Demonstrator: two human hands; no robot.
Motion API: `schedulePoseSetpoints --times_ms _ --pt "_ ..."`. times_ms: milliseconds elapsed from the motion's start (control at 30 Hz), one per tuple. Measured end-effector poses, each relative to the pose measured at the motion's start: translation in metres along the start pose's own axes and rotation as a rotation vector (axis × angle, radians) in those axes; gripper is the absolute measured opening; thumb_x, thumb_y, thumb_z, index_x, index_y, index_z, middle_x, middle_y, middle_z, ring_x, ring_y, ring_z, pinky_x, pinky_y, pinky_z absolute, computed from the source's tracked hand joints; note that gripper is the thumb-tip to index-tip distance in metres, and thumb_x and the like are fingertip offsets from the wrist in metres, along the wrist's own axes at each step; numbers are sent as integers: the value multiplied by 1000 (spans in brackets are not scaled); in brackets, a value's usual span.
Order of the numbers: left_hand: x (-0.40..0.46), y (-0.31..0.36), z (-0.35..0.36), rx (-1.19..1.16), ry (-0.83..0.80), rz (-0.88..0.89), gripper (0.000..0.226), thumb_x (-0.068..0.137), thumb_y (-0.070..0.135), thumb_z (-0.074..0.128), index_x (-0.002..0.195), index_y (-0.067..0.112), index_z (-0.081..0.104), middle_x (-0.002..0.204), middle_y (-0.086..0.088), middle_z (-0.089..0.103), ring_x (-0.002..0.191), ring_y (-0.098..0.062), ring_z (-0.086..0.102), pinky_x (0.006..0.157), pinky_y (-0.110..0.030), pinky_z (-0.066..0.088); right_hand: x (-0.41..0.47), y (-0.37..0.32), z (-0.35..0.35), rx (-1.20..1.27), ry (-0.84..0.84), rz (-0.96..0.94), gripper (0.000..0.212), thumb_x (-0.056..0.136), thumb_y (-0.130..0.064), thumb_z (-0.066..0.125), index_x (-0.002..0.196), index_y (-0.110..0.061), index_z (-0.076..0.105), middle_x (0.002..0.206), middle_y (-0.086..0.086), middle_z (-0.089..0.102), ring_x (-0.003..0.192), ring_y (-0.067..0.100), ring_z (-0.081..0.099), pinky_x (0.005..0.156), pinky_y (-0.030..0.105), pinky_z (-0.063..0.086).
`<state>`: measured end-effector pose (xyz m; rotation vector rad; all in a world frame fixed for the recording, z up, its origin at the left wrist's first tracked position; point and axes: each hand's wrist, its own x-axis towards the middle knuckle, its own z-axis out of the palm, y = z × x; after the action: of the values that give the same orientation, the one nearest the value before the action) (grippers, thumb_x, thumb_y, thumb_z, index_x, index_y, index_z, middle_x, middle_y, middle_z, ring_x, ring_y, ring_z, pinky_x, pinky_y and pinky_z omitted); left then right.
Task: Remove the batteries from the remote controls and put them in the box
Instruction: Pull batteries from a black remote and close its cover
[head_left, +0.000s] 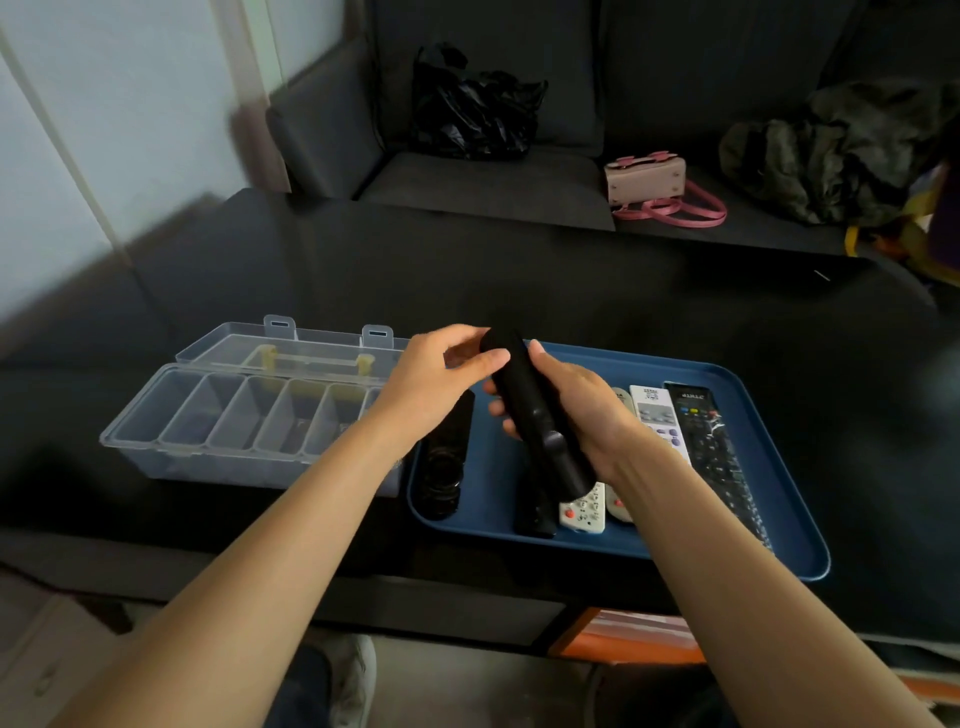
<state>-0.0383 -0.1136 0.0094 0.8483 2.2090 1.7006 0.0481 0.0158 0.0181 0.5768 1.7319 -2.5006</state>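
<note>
A long black remote control (535, 410) is held tilted above the blue tray (779, 519), back side up. My right hand (576, 410) grips its lower half from the right. My left hand (441, 374) holds its upper end, thumb pressed on the back. Several more remotes lie in the tray: a black one (444, 467) at the left, two white ones (584, 512) partly under my hands, a white one (660, 415) and a long black one (722, 452) at the right. The clear plastic box (223, 415) with several compartments stands open to the left. No battery shows.
The box's lid (291, 348) lies folded back behind it. All sits on a dark table (519, 280). Behind it is a grey sofa with a black plastic bag (472, 104), a pink handbag (649, 182) and dark clothing (831, 156). An orange object (623, 634) sits below the table edge.
</note>
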Motion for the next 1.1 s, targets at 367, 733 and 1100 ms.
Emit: schedulePoseSetpoints --times_ms 367,733,1100 --pt "-1 -3 -6 -297 40 -160 17 85 11 64 99 21 65 95 1 67 96 -10 62 80 -20 48 -13 3 -6 -271 -167 73 20 101 -21 42 113 -11 54 97 17 71 83 28 68 78 42 55" --pt "-2 -1 -1 -330 129 -155 12 85 10 65 96 15 65 88 -3 65 88 -12 64 74 -18 55 -8 10 -2 -318 -122 -81 23 102 -27 39 105 -7 51 75 10 59 55 15 52 51 25 46" --pt "-1 -2 -5 -93 150 -105 23 84 13 66 102 26 65 105 1 65 97 -8 60 84 -22 50 -8 13 4 -350 -4 -42 28 100 -33 43 107 -9 56 78 13 67 57 17 58 58 32 55"
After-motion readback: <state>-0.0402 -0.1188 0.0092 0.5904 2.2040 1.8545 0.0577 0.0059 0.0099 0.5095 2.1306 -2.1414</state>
